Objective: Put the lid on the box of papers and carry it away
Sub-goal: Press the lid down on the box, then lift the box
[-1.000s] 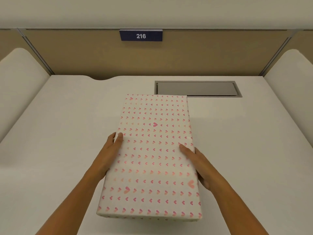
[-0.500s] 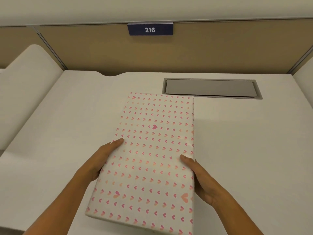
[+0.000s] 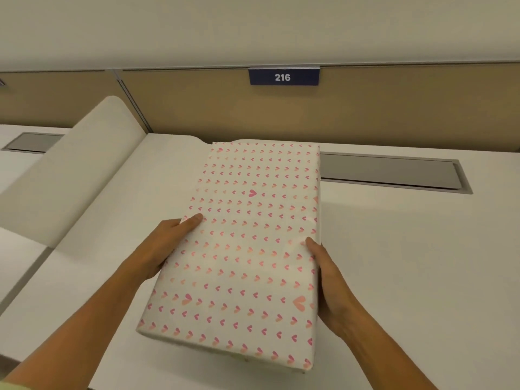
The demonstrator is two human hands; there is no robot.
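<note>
The left hand [image 3: 166, 243] grips the box's [image 3: 247, 249] left side, thumb on the lid; the right hand [image 3: 329, 282] clasps its right edge; the box sits between them over the desk [image 3: 408, 263], its long axis running away from the person, far end toward the partition [image 3: 197, 108]; bare desk lies to the right; a rounded divider [image 3: 70, 175] bounds the left; a grey hatch [image 3: 388, 171] lies beyond.

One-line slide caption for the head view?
Both hands, left hand and right hand, grip the heart-patterned lidded box above the white desk, below sign 216.
</note>
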